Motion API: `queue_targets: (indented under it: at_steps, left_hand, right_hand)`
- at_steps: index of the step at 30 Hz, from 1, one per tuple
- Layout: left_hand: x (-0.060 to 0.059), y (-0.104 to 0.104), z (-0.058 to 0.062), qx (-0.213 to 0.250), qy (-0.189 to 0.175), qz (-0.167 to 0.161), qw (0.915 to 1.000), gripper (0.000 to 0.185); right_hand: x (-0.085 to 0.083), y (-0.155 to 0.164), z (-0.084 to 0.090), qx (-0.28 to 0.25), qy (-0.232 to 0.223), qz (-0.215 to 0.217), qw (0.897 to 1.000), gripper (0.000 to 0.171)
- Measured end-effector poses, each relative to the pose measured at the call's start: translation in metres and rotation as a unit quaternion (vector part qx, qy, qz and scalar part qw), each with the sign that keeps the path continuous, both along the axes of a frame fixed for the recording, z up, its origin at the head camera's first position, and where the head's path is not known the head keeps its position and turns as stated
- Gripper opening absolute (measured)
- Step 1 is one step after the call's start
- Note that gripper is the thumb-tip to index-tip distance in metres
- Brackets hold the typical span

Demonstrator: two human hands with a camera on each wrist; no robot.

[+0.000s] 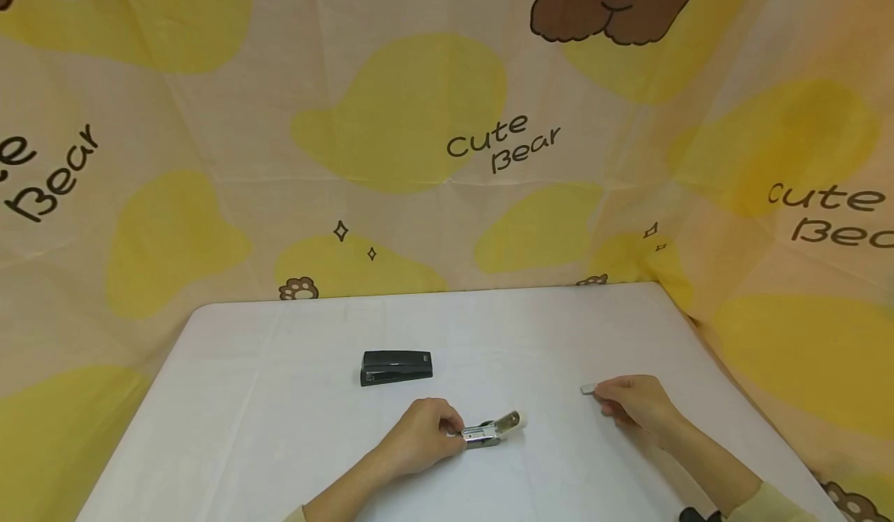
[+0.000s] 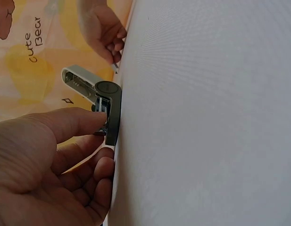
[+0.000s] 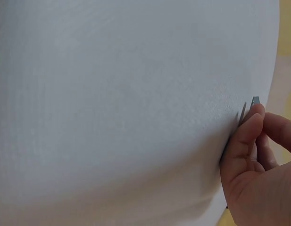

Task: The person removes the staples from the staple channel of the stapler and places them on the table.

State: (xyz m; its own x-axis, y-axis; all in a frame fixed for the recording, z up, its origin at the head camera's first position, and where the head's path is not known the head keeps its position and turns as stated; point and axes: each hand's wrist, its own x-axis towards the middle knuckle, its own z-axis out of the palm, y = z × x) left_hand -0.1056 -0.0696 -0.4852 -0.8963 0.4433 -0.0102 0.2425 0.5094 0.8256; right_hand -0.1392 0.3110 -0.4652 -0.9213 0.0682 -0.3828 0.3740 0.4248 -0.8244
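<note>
In the head view my left hand point(image 1: 422, 438) pinches the near end of a small stapler point(image 1: 482, 433) on the white table, its top arm swung up and its metal channel exposed. The left wrist view shows thumb and forefinger at the inner metal part of this stapler point(image 2: 115, 110), above its dark base. Off to the right, my right hand point(image 1: 639, 404) pinches a short strip of staples point(image 1: 587, 388) between thumb and fingertips, just above the table. Most of the strip point(image 3: 256, 100) is hidden by the fingers in the right wrist view.
A black stapler point(image 1: 396, 368) lies on the white table point(image 1: 279, 398) beyond my left hand. Part of a dark object point(image 1: 698, 515) shows at the bottom edge by the right forearm. A patterned cloth point(image 1: 419, 227) hangs behind and beside the table.
</note>
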Motion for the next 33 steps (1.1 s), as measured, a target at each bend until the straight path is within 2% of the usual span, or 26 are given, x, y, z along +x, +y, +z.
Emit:
queue_targets:
  at_steps: [11, 20, 33]
  left_hand:
    - [-0.001, 0.000, -0.003, 0.001, 0.005, 0.001, 1.0000, 0.009]
    - [0.000, 0.000, -0.002, 0.005, -0.002, 0.001, 1.0000, 0.009]
    - [0.000, 0.001, -0.001, 0.000, 0.004, 0.003, 1.0000, 0.009]
  right_hand:
    - [0.000, 0.004, -0.002, 0.033, 0.012, 0.013, 0.999, 0.030]
    - [-0.002, 0.003, 0.003, 0.034, 0.018, 0.010, 0.999, 0.032]
    - [0.000, -0.006, 0.015, 0.024, 0.078, 0.054, 0.995, 0.035]
